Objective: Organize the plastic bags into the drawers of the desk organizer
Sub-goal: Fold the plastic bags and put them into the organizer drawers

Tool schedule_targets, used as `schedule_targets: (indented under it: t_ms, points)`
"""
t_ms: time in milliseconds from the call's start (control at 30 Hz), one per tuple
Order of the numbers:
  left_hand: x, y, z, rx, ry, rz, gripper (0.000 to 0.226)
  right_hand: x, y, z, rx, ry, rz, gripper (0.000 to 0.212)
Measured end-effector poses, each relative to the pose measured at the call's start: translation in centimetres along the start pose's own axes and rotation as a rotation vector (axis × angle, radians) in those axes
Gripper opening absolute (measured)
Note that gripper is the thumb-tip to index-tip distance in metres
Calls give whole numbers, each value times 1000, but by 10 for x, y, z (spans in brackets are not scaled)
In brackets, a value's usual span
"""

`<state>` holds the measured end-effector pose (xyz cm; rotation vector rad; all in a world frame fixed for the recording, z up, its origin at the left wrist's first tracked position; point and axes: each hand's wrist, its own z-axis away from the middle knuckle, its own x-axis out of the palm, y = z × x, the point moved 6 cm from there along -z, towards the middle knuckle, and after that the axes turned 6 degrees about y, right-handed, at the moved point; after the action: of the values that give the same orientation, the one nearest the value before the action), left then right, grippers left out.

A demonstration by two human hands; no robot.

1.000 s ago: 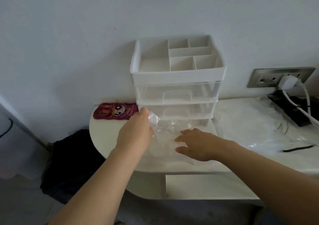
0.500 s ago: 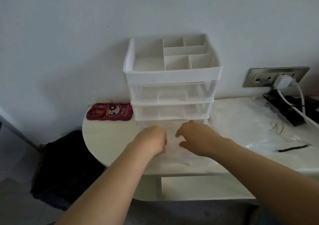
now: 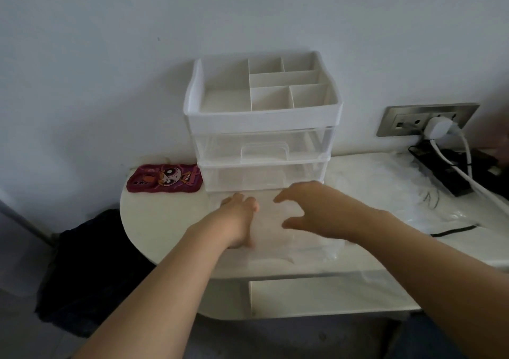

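The white desk organizer stands against the wall, with an open compartment tray on top and two clear drawers shut below it. Its bottom drawer is pulled out toward me and holds crumpled clear plastic bags. My left hand presses down on the bags at the drawer's left side; its fingers bend away under the hand and are hidden. Over the right side, my right hand has its fingers spread, on or just above the bags. More clear plastic bags lie on the desk to the right.
A red cartoon phone case lies left of the organizer on the rounded white desk. A wall socket with a white plug, a black power strip and cables sit at the right. A dark bag is on the floor.
My left hand, which pinched a bag above the drawer, has come down and now pushes into the drawer. My right hand has shifted slightly toward the organizer with its fingers spread wider.
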<state>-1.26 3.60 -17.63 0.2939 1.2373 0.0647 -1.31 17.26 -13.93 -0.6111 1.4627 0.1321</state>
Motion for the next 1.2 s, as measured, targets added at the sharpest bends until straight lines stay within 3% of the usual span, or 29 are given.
schedule_targets:
  t_ms: [133,200,300,467,567,833,933,1200]
  points:
    - [-11,13,15,81,123,-29,41,-39,26,31,82,237,-88,6]
    - [-16,26,24,124,220,-17,33,-46,50,49,189,241,-78,11]
    - [-19,56,38,234,385,2,27,-44,84,75,319,117,-18,18]
    - [-8,121,52,545,574,-25,23,-30,125,112,426,-37,196,18]
    - [10,143,46,619,542,-117,26,-21,139,121,457,-47,218,36]
    - [40,179,15,538,302,-391,38,0,150,107,305,-37,230,64]
    - [41,181,11,516,295,-405,38,7,150,102,291,-80,210,54]
    - [42,177,6,516,273,-363,47,-7,142,105,316,9,255,30]
